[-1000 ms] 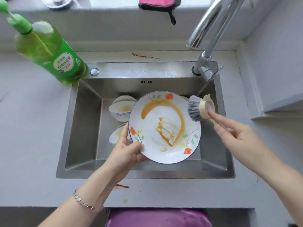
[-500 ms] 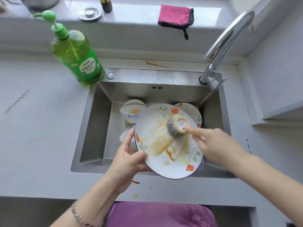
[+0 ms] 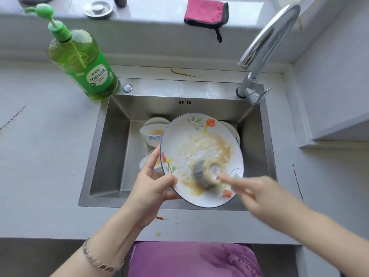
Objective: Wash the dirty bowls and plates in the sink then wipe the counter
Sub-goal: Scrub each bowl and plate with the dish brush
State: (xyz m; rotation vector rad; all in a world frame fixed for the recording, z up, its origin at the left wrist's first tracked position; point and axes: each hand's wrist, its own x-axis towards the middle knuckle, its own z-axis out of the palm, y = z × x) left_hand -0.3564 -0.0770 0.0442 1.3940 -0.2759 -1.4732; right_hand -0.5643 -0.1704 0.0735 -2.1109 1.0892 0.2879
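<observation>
Bright, even daylight from the window ledge at top of frame; soft shadows only, glare on faucet. Right hand + brush motion-blurred at lower right, rest sharp. Wide-angle bends counter edges at frame borders.

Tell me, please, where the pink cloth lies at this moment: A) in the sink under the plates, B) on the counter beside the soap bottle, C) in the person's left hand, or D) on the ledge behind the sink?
D: the pink cloth rests on the ledge behind the sink, its loop hanging over the edge.
</observation>
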